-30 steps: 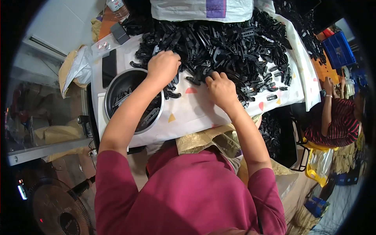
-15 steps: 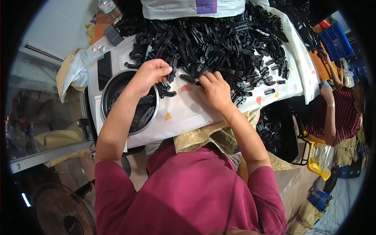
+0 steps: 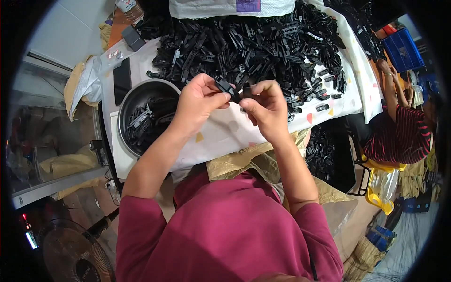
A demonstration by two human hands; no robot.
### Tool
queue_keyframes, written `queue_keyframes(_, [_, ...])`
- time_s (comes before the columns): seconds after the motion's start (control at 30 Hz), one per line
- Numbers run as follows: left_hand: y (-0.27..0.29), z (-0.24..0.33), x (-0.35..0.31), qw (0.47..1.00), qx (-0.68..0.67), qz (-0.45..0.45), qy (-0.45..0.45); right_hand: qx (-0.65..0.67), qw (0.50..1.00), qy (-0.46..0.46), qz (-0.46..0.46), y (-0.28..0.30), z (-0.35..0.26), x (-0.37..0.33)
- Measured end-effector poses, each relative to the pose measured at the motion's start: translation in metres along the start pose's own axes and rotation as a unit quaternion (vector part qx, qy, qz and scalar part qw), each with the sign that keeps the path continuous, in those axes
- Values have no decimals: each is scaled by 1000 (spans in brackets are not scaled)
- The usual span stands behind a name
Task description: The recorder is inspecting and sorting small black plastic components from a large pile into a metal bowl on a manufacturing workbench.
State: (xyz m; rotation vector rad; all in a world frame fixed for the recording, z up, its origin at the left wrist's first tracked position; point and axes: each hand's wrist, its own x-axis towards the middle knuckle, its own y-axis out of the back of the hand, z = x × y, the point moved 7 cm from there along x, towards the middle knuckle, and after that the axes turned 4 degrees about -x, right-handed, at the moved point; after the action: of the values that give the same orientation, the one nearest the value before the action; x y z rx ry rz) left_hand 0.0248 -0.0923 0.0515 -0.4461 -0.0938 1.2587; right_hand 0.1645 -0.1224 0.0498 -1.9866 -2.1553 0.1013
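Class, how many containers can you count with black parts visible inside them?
2: the metal bowl on the table, at left, and the black bin below the table's near edge, at right. Others may be hidden.

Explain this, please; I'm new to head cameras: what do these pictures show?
There is no machine here, only a person working bare-handed. Every picture comes from a wide camera on that person's head, looking down, so edges bend. On the cloth-covered table are a heap of small black parts, a round bowl with more parts inside, and a dark phone. The left hand pinches one black piece; the right hand is close beside it, but whether it grips anything is unclear.
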Motion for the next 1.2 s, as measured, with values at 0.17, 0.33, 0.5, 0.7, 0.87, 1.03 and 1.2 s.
queue_keyframes(0.17, [-3,-2,-4,1000,23,-7,-3,-236,964,114,49,8,-32,-8])
queue_keyframes(0.33, [-6,6,-6,996,27,2,-84,-20,992,42,121,17,-34,-9])
queue_keyframes(0.5, [-12,14,-14,988,11,-28,-151,85,993,65,51,-5,-44,-22])
queue_keyframes(0.7, [-20,20,-24,964,22,-96,-248,213,970,52,107,-8,-32,-30])
queue_keyframes(0.87, [-23,24,-32,942,52,-129,-305,223,964,84,117,-16,-22,-34])
queue_keyframes(1.03, [-39,41,-46,916,89,-183,-346,82,972,185,118,-14,-30,-44])
queue_keyframes(1.2, [-21,31,-41,938,127,-121,-298,-67,966,129,215,-9,-35,-42])
